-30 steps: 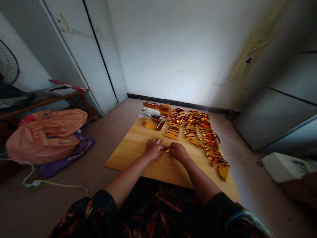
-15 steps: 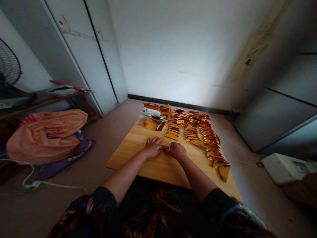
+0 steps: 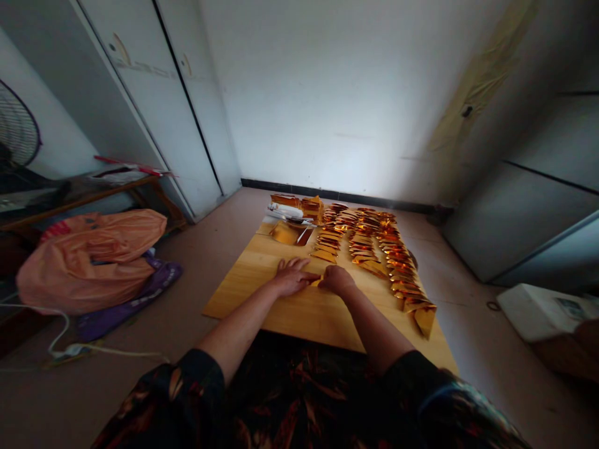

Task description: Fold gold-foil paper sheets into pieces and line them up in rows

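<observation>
Both my hands rest on a wooden board (image 3: 243,284) on the floor. My left hand (image 3: 291,277) lies flat with fingers stretched out, pressing a small gold foil piece (image 3: 316,282) of which only a sliver shows. My right hand (image 3: 337,279) is curled, fingers closed on the same foil piece from the right. Beyond the hands, several folded gold foil pieces (image 3: 374,246) lie in rows reaching to the board's right edge. A stack of gold foil sheets (image 3: 290,232) sits at the board's far left.
An orange plastic bag (image 3: 88,259) over purple cloth lies on the floor at left, with a white cable (image 3: 70,349) near it. Cabinet doors (image 3: 154,100) stand at back left, grey cabinets (image 3: 528,206) at right, a white box (image 3: 543,312) on the right floor.
The hands stay together on the foil piece with only slight shifts; the right hand has edged a little away from me. The camera view moved slightly.
</observation>
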Action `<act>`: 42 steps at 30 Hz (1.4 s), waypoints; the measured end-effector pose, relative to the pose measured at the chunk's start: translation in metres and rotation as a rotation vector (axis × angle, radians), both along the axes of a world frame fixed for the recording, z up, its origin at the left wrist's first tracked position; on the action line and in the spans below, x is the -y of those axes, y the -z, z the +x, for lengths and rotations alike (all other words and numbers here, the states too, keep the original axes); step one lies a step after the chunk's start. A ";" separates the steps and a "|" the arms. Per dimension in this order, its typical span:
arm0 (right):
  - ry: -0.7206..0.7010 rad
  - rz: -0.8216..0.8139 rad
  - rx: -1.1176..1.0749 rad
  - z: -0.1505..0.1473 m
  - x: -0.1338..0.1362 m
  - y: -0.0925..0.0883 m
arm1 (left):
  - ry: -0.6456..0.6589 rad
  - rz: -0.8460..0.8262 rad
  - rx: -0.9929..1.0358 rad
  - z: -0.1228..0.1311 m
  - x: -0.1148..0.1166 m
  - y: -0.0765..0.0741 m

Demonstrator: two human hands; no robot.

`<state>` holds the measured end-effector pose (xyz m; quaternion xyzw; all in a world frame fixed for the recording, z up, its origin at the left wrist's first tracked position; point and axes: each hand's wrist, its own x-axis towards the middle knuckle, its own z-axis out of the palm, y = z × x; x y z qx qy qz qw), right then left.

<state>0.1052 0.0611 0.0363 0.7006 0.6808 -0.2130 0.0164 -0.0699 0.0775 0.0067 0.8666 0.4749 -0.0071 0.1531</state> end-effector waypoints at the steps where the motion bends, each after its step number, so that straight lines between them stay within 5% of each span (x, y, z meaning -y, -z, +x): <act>1: -0.005 0.004 -0.002 0.001 0.000 0.001 | 0.002 -0.004 -0.001 0.000 0.000 -0.001; 12: 0.067 -0.054 -0.094 0.019 -0.003 0.010 | 0.002 -0.043 -0.015 0.000 0.001 -0.005; 29: 0.176 -0.038 -0.219 0.050 0.015 0.000 | 0.005 -0.026 0.005 -0.001 0.001 -0.006; 33: 0.159 0.038 -0.334 0.039 0.011 -0.008 | 0.016 -0.034 0.003 -0.001 0.002 -0.007; 36: 0.013 0.029 -0.490 0.019 0.005 -0.009 | 0.014 -0.032 -0.007 -0.001 0.001 -0.004; 42: -0.064 0.056 -0.246 -0.005 0.001 0.007 | -0.019 -0.026 -0.013 -0.002 -0.007 0.001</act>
